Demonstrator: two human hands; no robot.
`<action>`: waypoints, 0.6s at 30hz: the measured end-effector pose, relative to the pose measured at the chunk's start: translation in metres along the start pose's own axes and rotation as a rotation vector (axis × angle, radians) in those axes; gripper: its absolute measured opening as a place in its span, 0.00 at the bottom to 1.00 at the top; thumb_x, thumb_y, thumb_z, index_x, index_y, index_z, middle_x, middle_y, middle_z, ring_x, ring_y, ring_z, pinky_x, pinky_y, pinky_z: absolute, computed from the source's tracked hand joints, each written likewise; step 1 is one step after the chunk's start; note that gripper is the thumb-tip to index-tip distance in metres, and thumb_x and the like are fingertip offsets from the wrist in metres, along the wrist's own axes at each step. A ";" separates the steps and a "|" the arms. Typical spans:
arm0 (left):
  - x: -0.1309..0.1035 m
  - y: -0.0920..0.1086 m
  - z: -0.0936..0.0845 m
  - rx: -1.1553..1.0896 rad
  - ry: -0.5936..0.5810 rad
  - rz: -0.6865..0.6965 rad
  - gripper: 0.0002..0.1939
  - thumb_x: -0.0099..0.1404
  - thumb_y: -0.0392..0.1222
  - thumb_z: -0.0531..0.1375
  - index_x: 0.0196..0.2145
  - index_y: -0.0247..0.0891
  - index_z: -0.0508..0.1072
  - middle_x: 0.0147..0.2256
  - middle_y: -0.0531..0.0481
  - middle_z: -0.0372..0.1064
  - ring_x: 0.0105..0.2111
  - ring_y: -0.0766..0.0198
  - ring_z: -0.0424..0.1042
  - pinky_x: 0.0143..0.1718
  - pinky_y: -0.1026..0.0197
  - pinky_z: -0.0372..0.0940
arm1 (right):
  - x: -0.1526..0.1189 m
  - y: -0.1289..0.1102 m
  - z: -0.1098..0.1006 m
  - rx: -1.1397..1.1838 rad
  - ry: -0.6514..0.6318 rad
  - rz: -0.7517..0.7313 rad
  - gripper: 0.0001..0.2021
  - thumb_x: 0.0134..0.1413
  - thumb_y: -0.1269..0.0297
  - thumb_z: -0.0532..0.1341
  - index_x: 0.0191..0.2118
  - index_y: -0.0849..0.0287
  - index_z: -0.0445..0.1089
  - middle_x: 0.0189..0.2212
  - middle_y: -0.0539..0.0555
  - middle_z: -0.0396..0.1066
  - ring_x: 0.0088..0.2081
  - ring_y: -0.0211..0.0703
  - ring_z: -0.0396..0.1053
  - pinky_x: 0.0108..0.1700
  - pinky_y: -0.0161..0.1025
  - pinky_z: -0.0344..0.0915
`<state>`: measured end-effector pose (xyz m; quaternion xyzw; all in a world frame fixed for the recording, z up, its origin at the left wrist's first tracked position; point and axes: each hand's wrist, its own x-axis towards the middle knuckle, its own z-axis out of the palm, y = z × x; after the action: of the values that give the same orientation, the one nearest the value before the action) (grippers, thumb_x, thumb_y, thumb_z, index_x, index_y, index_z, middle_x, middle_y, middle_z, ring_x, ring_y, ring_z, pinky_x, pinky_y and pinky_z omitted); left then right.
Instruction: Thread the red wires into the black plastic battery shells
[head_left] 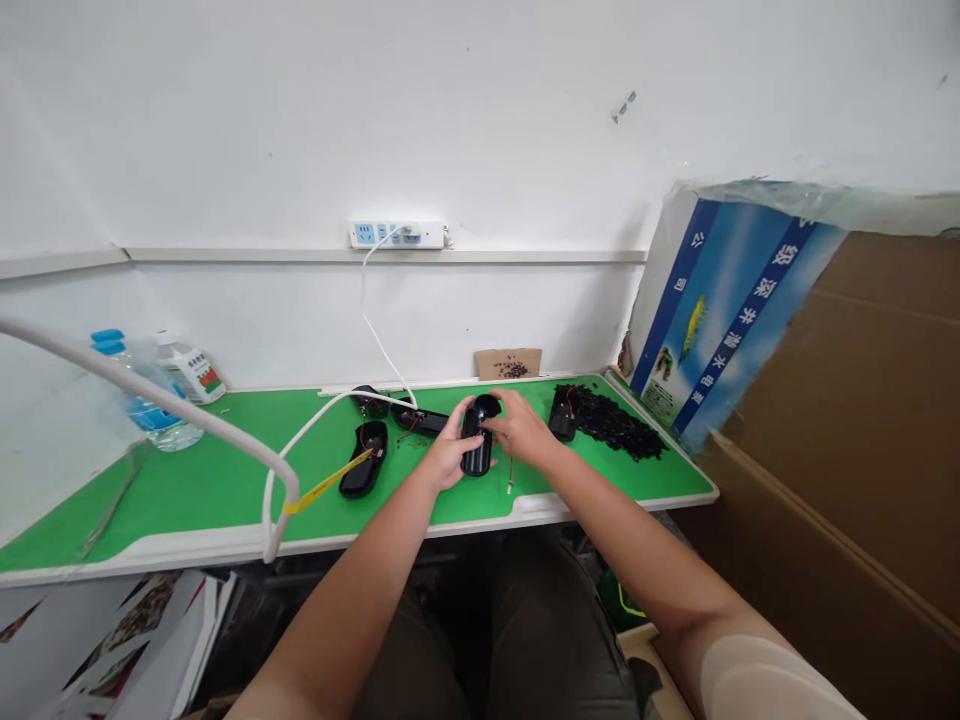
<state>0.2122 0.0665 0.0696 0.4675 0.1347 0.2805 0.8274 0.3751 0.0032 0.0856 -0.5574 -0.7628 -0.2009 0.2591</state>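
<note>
Between both hands, above the green tabletop, is a glossy black elongated plastic housing. My left hand grips it from the left side, thumb across its face. On the other side my right hand has its fingers closed at the upper part; whether they pinch a small part there is hidden. A thin wire with a small connector hangs below my right hand. Another black housing with red wires lies left of my hands, and a similar one lies to the right.
Many small black pieces are heaped at the right. Cardboard with tiny dark bits stands by the wall. A white cable arches over the left side, near bottles. A large cardboard box borders the right.
</note>
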 end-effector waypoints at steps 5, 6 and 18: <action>0.001 0.000 -0.001 0.009 0.021 0.009 0.45 0.49 0.31 0.64 0.59 0.58 0.50 0.53 0.45 0.58 0.38 0.56 0.70 0.33 0.47 0.71 | 0.004 0.002 -0.006 -0.165 0.011 -0.131 0.09 0.58 0.67 0.55 0.38 0.63 0.72 0.54 0.63 0.57 0.55 0.54 0.53 0.53 0.52 0.56; 0.002 0.000 -0.001 0.014 0.029 0.012 0.45 0.49 0.31 0.64 0.59 0.58 0.50 0.52 0.45 0.59 0.38 0.56 0.70 0.34 0.47 0.71 | 0.004 0.001 -0.007 -0.195 0.024 -0.157 0.10 0.59 0.67 0.53 0.38 0.63 0.71 0.53 0.63 0.58 0.54 0.53 0.54 0.53 0.52 0.55; 0.003 -0.001 -0.001 0.090 0.127 0.042 0.42 0.49 0.29 0.63 0.57 0.57 0.54 0.47 0.47 0.62 0.39 0.55 0.70 0.36 0.46 0.70 | 0.016 0.004 -0.018 -0.043 -0.153 -0.139 0.07 0.56 0.74 0.53 0.34 0.62 0.68 0.37 0.59 0.67 0.39 0.45 0.61 0.45 0.45 0.59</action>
<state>0.2146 0.0680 0.0683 0.4884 0.1897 0.3206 0.7891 0.3783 0.0052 0.1099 -0.5221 -0.8128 -0.1916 0.1736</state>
